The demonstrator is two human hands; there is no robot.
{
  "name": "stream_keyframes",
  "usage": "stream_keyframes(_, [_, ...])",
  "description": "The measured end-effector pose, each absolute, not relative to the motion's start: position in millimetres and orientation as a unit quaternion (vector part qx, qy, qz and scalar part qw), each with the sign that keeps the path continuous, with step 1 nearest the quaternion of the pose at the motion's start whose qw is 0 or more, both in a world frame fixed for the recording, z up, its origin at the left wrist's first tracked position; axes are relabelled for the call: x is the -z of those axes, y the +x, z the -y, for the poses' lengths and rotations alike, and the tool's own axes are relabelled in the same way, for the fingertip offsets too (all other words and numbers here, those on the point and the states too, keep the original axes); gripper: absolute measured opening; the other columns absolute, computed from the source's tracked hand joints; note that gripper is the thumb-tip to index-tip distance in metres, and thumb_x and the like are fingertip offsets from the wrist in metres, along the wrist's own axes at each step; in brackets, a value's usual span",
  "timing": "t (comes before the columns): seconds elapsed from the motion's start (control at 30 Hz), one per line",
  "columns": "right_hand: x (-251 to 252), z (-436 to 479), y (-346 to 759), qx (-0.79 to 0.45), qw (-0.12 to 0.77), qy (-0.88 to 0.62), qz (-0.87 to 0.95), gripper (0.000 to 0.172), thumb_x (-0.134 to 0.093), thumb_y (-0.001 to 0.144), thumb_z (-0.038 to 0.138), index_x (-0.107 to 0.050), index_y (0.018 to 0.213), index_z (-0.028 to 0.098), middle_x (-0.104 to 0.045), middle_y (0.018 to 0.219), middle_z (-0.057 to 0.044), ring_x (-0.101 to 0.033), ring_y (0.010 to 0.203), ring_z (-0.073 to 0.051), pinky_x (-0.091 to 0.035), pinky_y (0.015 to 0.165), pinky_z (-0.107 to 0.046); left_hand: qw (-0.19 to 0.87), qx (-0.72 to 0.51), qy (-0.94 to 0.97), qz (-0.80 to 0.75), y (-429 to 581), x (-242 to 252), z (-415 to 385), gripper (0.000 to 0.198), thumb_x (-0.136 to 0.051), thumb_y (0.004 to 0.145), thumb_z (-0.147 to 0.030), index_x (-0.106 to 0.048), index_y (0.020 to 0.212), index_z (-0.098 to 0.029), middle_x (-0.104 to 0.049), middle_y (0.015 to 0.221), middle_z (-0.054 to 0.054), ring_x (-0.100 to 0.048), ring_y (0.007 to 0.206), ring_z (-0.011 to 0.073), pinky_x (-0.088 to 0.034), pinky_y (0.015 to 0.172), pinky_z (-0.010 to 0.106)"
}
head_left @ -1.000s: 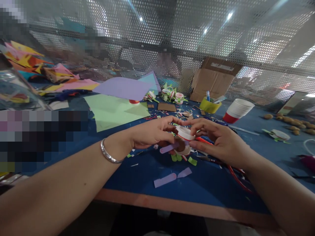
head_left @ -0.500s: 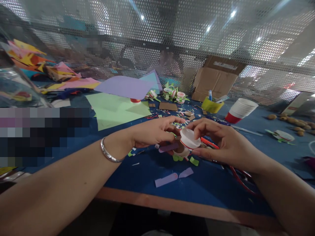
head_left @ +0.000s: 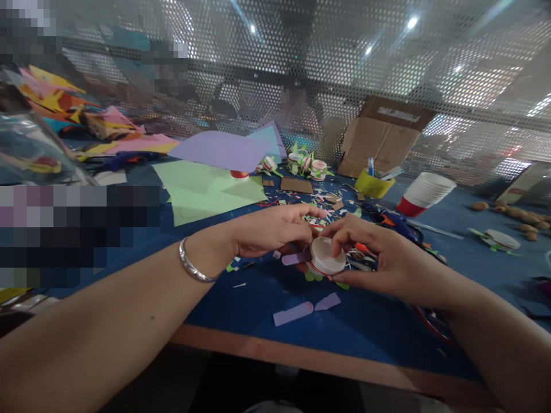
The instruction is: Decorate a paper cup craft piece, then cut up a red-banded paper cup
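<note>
Left hand (head_left: 271,232), right hand (head_left: 383,258), one cup (head_left: 328,255) (white)

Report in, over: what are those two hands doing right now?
Right hand grips small white cup. Left hand pinches purple strip at its side. Paper scraps on table nearby, nothing blocking.

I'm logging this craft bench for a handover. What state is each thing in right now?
white cup piece, held, tilted, flat base toward the camera.
purple strip, pressed against the white cup piece.
left hand, pinching the purple strip.
right hand, gripping the white cup piece.
cup stack, nested, lying on its side.
cardboard box, open.
loose strips, flat on the table.
</note>
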State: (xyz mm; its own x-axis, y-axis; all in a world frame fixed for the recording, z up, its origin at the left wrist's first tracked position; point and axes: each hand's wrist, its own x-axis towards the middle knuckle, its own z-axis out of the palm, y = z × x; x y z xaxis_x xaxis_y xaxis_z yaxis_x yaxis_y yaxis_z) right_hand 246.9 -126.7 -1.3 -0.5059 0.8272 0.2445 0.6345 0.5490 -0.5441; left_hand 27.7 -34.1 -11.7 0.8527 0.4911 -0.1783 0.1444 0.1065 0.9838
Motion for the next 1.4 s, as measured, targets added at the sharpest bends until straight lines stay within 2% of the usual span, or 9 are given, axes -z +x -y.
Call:
stream_keyframes(0.2, [0.8, 127.3, 247.3, -0.210, 0.234, -0.439, 0.842, 0.024, -0.077, 0.085, 0.037, -0.063, 0.101, 0.025, -0.067, 0.121, -0.004, -0.063, 0.111, -0.021, -0.049, 0.095, -0.033, 0.703, -0.115, 0.664, -0.229, 25.5, 9.6, 34.0, 0.070, -0.070, 0.085, -0.020, -0.042, 0.148, -0.018, -0.073, 0.095, 0.004, -0.062, 0.066, 0.0092, -0.038, 0.055, 0.020])
stream_keyframes(0.4, [1.6, 128.4, 245.9, -0.222, 0.224, -0.448, 0.836, 0.026, -0.078, 0.085, 0.035, -0.064, 0.105, 0.027, -0.067, 0.123, -0.002, -0.062, 0.114, -0.020, -0.048, 0.099, -0.032, 0.745, -0.094, 0.627, -0.207, 24.4, 8.7, 34.5, 0.081, -0.083, 0.077, -0.023, -0.041, 0.147, -0.020, -0.073, 0.104, 0.006, -0.069, 0.079, 0.0140, -0.049, 0.067, 0.025])
stream_keyframes(0.67, [3.3, 128.1, 245.4, -0.222, 0.216, -0.456, 0.835, 0.027, -0.077, 0.085, 0.035, -0.065, 0.108, 0.027, -0.067, 0.123, -0.002, -0.062, 0.114, -0.020, -0.046, 0.100, -0.033, 0.744, -0.081, 0.629, -0.212, 25.7, 9.8, 33.3, 0.075, -0.082, 0.077, -0.022, -0.045, 0.142, -0.019, -0.071, 0.105, 0.006, -0.071, 0.079, 0.0163, -0.050, 0.060, 0.024])
stream_keyframes(0.8, [3.6, 128.7, 245.3, -0.220, 0.214, -0.467, 0.830, 0.024, -0.076, 0.086, 0.036, -0.065, 0.105, 0.026, -0.067, 0.118, -0.001, -0.063, 0.110, -0.020, -0.046, 0.100, -0.034, 0.733, -0.073, 0.655, -0.170, 26.1, 11.3, 35.8, 0.082, -0.086, 0.073, -0.020, -0.045, 0.144, -0.022, -0.065, 0.128, 0.012, -0.068, 0.106, 0.0224, -0.057, 0.077, 0.030])
stream_keyframes(0.9, [3.2, 129.5, 244.9, -0.223, 0.215, -0.463, 0.831, 0.022, -0.076, 0.086, 0.037, -0.064, 0.102, 0.026, -0.067, 0.115, 0.000, -0.063, 0.105, -0.019, -0.047, 0.095, -0.033, 0.714, -0.067, 0.677, -0.168, 26.7, 12.7, 36.6, 0.091, -0.089, 0.068, -0.018, -0.042, 0.146, -0.022, -0.060, 0.136, 0.015, -0.064, 0.119, 0.0276, -0.055, 0.089, 0.037])
stream_keyframes(1.13, [2.6, 128.4, 244.8, -0.240, 0.214, -0.464, 0.825, 0.024, -0.076, 0.086, 0.038, -0.064, 0.102, 0.026, -0.067, 0.111, 0.000, -0.064, 0.099, -0.018, -0.049, 0.087, -0.031, 0.701, -0.069, 0.688, -0.174, 28.0, 11.7, 37.8, 0.094, -0.086, 0.072, -0.019, -0.035, 0.152, -0.020, -0.061, 0.136, 0.019, -0.065, 0.119, 0.0321, -0.053, 0.093, 0.044])
stream_keyframes(1.4, [1.9, 127.3, 247.2, -0.251, 0.226, -0.463, 0.819, 0.027, -0.076, 0.085, 0.042, -0.066, 0.105, 0.027, -0.069, 0.115, -0.002, -0.064, 0.108, -0.021, -0.051, 0.096, -0.034, 0.718, -0.078, 0.670, -0.171, 27.1, 12.9, 35.5, 0.102, -0.087, 0.072, -0.020, -0.029, 0.156, -0.020, -0.060, 0.138, 0.019, -0.066, 0.117, 0.0323, -0.054, 0.091, 0.044])
